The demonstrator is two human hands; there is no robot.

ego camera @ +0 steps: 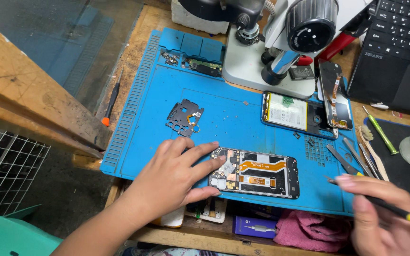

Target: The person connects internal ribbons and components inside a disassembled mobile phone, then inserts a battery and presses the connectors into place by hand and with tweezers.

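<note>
Fingers of left hand (174, 175) steady flat, opened phone (255, 173) on ribbed blue mat (167, 90).

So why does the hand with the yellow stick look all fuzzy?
Head view: the right hand with the yellow-handled tool sits close at the frame's edge, soft and smeared; the left hand and the opened phone are sharper; the light is even, with soft shadows on the blue mat.

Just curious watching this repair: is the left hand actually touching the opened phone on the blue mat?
Touching. The head view shows the left hand with fingertips resting on the opened phone's left end.
</note>
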